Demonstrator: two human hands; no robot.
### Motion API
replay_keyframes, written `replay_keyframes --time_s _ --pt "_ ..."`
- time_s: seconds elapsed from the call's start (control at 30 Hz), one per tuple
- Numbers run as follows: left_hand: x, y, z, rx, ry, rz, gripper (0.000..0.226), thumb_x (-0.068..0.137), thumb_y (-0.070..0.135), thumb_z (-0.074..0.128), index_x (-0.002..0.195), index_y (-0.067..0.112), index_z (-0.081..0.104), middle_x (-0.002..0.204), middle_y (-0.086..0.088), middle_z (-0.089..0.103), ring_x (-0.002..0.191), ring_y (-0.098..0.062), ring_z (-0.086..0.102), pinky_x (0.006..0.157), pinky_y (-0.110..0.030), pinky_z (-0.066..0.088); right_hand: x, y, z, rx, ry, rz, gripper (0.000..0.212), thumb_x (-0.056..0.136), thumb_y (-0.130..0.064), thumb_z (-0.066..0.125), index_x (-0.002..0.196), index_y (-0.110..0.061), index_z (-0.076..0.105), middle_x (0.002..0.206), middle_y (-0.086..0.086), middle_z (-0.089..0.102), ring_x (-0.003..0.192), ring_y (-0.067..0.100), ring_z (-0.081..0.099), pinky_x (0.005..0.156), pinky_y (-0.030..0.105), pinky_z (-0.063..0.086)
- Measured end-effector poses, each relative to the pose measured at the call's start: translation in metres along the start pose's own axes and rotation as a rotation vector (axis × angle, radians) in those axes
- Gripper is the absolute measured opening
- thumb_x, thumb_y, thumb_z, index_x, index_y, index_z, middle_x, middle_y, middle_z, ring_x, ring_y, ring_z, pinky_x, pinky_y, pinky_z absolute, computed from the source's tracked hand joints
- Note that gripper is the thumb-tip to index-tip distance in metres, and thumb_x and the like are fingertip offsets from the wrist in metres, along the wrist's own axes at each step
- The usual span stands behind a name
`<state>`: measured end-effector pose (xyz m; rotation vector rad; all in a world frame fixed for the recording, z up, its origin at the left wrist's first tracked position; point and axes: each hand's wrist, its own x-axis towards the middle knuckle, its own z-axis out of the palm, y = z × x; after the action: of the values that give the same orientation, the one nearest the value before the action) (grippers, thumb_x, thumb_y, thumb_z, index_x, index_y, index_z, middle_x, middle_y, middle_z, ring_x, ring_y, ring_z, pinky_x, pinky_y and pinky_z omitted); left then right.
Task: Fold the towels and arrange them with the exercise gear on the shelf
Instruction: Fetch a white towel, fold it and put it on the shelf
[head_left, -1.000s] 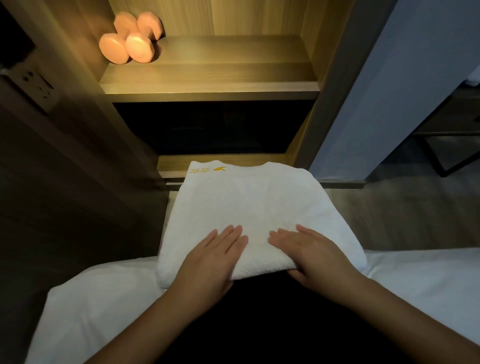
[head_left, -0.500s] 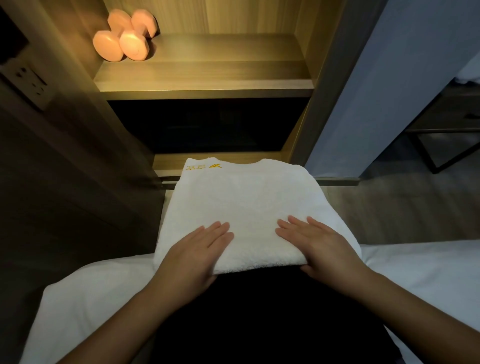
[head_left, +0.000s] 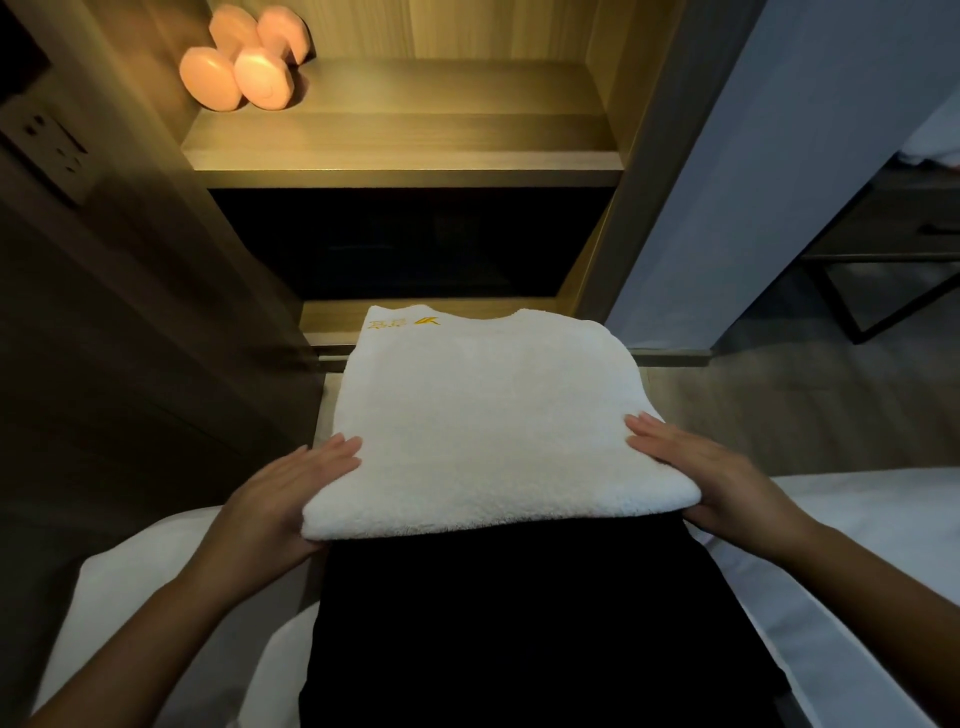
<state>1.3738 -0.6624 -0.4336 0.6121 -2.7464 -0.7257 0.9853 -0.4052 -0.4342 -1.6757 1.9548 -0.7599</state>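
The folded white towel (head_left: 488, 415), thick and with a yellow logo at its far left corner, is over the person's dark lap, in front of the shelf (head_left: 405, 150) with pink dumbbells (head_left: 244, 62). The left hand (head_left: 280, 499) and right hand (head_left: 722, 483) pinch its side edges, fingers together on top. Earlier both hands lay flat nearer its middle.

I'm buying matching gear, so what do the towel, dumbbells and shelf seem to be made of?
Towel: white terry cloth, probably cotton, matte; fuzzy pile and a thick rounded fold. Dumbbells: smooth pink coating, perhaps vinyl or neoprene, with a soft sheen; the core is hidden. Shelf: matte wood-grain board, laminate or veneer perhaps; straight streaks run along it.
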Motion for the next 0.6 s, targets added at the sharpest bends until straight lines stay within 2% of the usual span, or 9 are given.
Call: replay_keyframes --time_s 0.07,0.17,0.23,0.3,0.37,0.4,0.47,0.53,0.6 --pt "0.004 0.003 -0.002 -0.149 0.045 -0.069 0.058 0.077 0.043 0.067 0.127 0.014 0.060 0.140 0.000 0.056 0.135 -0.021 0.047 0.107 -0.056 0.041 -0.003 0.004 0.000 0.073 0.074 0.005 0.061 0.072 -0.019 0.078 0.129 -0.013 0.056 0.141 0.009 0.053 0.133 0.012 0.048 0.111 0.035 0.038" --pt "0.013 0.012 -0.019 -0.362 0.014 -0.140 0.054 0.077 0.041 0.066 0.127 0.023 0.063 0.135 0.006 0.060 0.134 -0.011 0.048 0.115 -0.041 0.035 0.000 -0.002 -0.021 0.249 0.084 0.111 0.049 0.072 -0.012 0.080 0.118 -0.023 0.069 0.123 -0.002 0.068 0.115 0.010 0.063 0.099 0.028 0.050" --pt "0.018 0.020 -0.037 -0.484 0.009 -0.221 0.044 0.072 0.040 0.066 0.115 0.043 0.069 0.117 0.021 0.068 0.118 0.003 0.058 0.101 -0.017 0.044 0.004 -0.004 -0.042 0.294 0.008 0.198 0.049 0.073 -0.005 0.082 0.102 -0.044 0.075 0.103 -0.012 0.075 0.097 0.005 0.069 0.079 0.017 0.055" --pt "0.022 0.022 -0.049 -0.617 0.064 -0.313 0.030 0.068 0.032 0.066 0.095 0.045 0.075 0.095 0.023 0.073 0.093 0.006 0.066 0.076 -0.007 0.050 0.009 -0.005 -0.059 0.360 -0.040 0.220 0.042 0.075 -0.009 0.081 0.095 -0.046 0.075 0.095 -0.008 0.076 0.085 0.006 0.071 0.068 0.014 0.054" --pt "0.029 0.022 -0.054 -0.782 0.112 -0.404 0.027 0.074 0.020 0.056 0.086 0.029 0.078 0.080 0.008 0.074 0.074 -0.005 0.070 0.059 -0.015 0.054 0.012 -0.010 -0.069 0.573 -0.076 0.238 0.029 0.075 -0.022 0.073 0.100 -0.034 0.074 0.101 0.003 0.074 0.089 0.015 0.072 0.068 0.020 0.056" --pt "0.034 0.022 -0.055 -0.847 0.145 -0.468 0.025 0.078 0.018 0.052 0.086 0.019 0.076 0.076 0.002 0.074 0.069 -0.009 0.070 0.053 -0.019 0.054 0.015 -0.011 -0.071 0.684 -0.091 0.271 0.032 0.073 -0.027 0.070 0.105 -0.030 0.073 0.105 0.007 0.073 0.092 0.018 0.072 0.068 0.022 0.057" --pt "0.046 0.021 -0.051 -0.948 0.236 -0.663 0.017 0.091 0.021 0.051 0.091 0.019 0.068 0.072 0.003 0.074 0.063 -0.011 0.070 0.047 -0.025 0.054 0.026 -0.016 -0.068 0.830 -0.064 0.332 0.033 0.076 -0.029 0.063 0.107 -0.026 0.074 0.106 0.008 0.074 0.094 0.021 0.072 0.065 0.025 0.057" --pt "0.060 0.018 -0.045 -1.027 0.282 -0.849 0.018 0.098 0.030 0.047 0.095 0.027 0.064 0.071 0.006 0.074 0.064 -0.015 0.071 0.055 -0.032 0.052 0.044 -0.019 -0.060 0.911 0.041 0.416 0.028 0.086 -0.029 0.057 0.104 -0.018 0.076 0.105 0.009 0.074 0.096 0.023 0.072 0.067 0.029 0.057" --pt "0.073 0.016 -0.040 -1.069 0.295 -0.921 0.019 0.099 0.036 0.047 0.096 0.028 0.063 0.072 0.006 0.075 0.064 -0.015 0.072 0.062 -0.032 0.047 0.061 -0.019 -0.052 0.946 0.171 0.566 0.031 0.095 -0.036 0.052 0.108 -0.016 0.071 0.106 0.005 0.075 0.100 0.022 0.070 0.071 0.033 0.055"
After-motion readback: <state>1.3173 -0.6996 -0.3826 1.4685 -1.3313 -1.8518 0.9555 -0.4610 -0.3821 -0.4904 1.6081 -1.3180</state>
